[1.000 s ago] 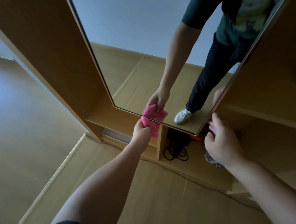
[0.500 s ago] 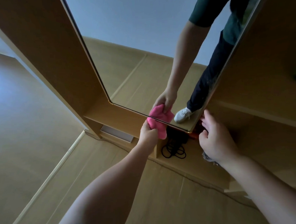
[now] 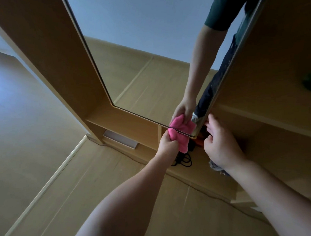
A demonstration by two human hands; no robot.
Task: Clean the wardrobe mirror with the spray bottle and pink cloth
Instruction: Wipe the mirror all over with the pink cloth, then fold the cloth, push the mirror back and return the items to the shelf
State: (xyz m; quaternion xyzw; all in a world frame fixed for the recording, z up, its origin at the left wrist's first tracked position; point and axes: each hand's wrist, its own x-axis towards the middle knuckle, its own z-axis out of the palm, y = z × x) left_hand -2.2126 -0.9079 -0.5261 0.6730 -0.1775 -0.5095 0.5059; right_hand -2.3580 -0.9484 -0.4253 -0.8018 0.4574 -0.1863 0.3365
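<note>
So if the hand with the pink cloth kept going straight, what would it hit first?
The mirror, most likely. The left hand holds the pink cloth against the mirror's bottom edge, near its right corner, so the glass seems to come first.

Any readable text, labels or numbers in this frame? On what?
None readable.
pink cloth, mirror, wardrobe panels: no print visible.
white flat item under the shelf, crinkled wrapper: too dim and small to tell.
</note>
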